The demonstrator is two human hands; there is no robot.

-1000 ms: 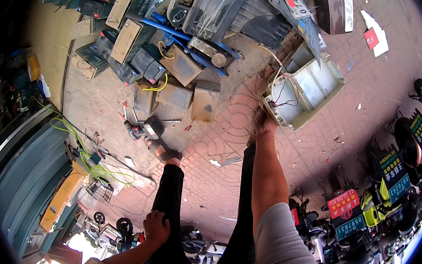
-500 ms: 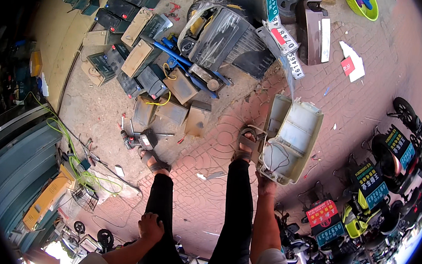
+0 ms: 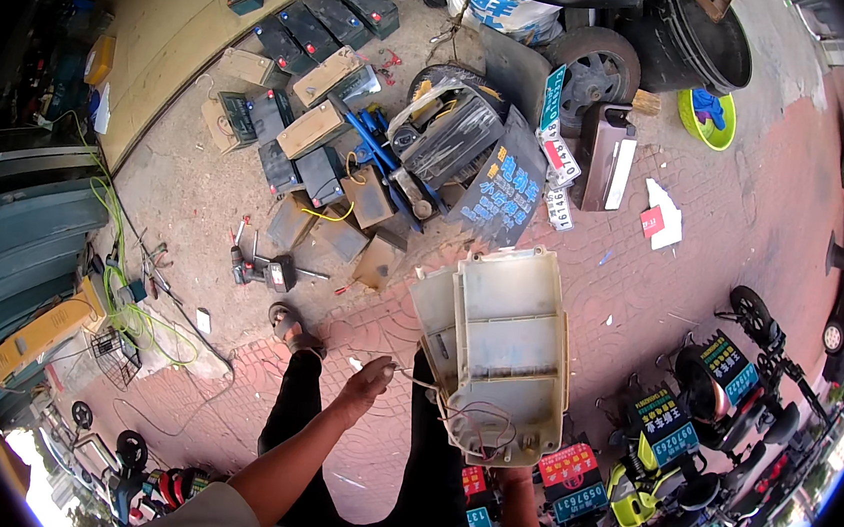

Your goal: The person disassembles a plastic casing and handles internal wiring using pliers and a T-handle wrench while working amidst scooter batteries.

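Above the pink paving (image 3: pixel 629 312) is a cream plastic box (image 3: pixel 517 344), its near edge gripped by the mostly hidden right hand (image 3: pixel 516 475). The left hand (image 3: pixel 363 387) has its fingers closed on a thin wire (image 3: pixel 416 376) leading to the box.

Spotting lettering and digits all the way across to the scooters (image 3: pixel 635 495)!
Picking out bright blue characters on a dark board (image 3: pixel 501 200); just beside, catching white characters on a teal strip (image 3: pixel 554 99), dark digits on a red-patched white plate (image 3: pixel 559 162) and another white plate (image 3: pixel 558 208). Up top, finding blue characters on a white bag (image 3: pixel 509 10); farther right, small pale print on a red card (image 3: pixel 652 221). Lower right, meeting pale lettering on a red sign (image 3: pixel 568 464), yellow and white lettering on black signs (image 3: pixel 664 417), white digits on teal number plates (image 3: pixel 675 448).
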